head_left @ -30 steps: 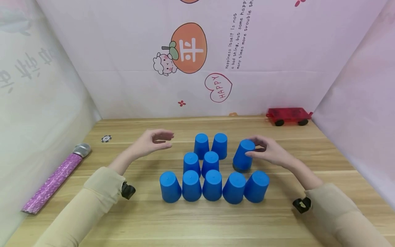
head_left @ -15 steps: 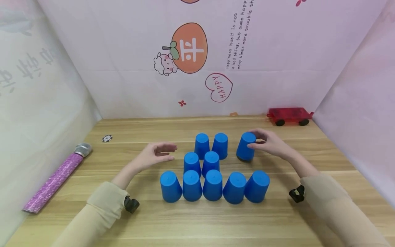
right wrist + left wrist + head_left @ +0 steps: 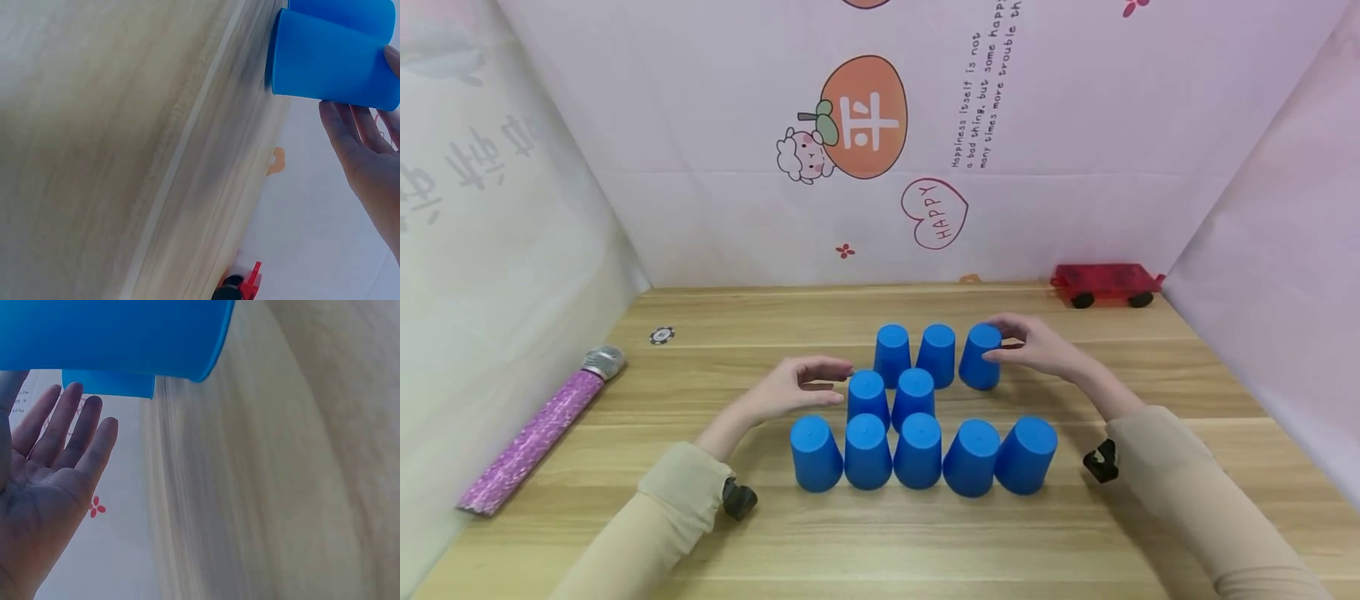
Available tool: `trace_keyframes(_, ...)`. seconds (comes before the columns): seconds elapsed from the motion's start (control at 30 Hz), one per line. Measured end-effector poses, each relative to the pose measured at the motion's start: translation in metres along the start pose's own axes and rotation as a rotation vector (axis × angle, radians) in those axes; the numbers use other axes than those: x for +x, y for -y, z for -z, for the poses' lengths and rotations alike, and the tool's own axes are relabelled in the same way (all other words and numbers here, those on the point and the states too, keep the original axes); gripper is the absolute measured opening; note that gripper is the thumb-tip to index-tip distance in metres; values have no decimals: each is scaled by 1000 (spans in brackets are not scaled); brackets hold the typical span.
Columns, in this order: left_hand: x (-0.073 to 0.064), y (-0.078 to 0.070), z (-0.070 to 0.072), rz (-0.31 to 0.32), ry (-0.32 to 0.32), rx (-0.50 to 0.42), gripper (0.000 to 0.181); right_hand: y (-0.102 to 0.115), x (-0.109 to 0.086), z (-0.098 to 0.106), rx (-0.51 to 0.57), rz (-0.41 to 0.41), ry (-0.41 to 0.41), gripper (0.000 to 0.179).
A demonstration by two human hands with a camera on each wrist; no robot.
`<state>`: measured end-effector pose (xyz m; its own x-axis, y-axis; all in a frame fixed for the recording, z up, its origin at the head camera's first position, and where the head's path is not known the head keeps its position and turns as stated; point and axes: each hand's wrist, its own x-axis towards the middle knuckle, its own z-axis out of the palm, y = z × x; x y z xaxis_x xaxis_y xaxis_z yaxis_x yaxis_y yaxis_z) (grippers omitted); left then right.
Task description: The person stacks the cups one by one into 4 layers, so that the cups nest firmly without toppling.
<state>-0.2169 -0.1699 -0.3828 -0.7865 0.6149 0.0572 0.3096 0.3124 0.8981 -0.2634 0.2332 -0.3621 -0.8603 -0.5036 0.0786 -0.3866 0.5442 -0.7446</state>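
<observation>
The right hand [image 3: 1037, 346] pinches an upside-down blue cup [image 3: 979, 360] on the tabletop [image 3: 880, 546], just beside two back cups [image 3: 936, 358]. The left hand [image 3: 793, 387] is loosely bent, holding nothing, near a middle cup [image 3: 867, 393]. This looks like lining up cups; next seems to need gently letting go.

Back wall [image 3: 715, 225]: heart outline [image 3: 935, 213] marked "HAPPY"; printed lines [image 3: 983, 100] beginning "Happiness itself is not a bad thing"; orange fruit print [image 3: 865, 117] bearing white character.

Cup [image 3: 978, 360] in right hand [image 3: 1036, 343]: smooth, satin plastic. Below the grip, wood-grain tabletop [image 3: 895, 542]; well left, glittery microphone handle [image 3: 537, 437].
</observation>
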Motion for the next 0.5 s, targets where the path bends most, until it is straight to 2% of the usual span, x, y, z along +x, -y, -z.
trace_keyframes(0.27,6,-2,-4,19,27,-10,54,-4,4,-3,19,18,14,51)
trace_keyframes(0.5,9,-5,-5,-7,58,-25,54,-3,5,-3,14,35,16,50)
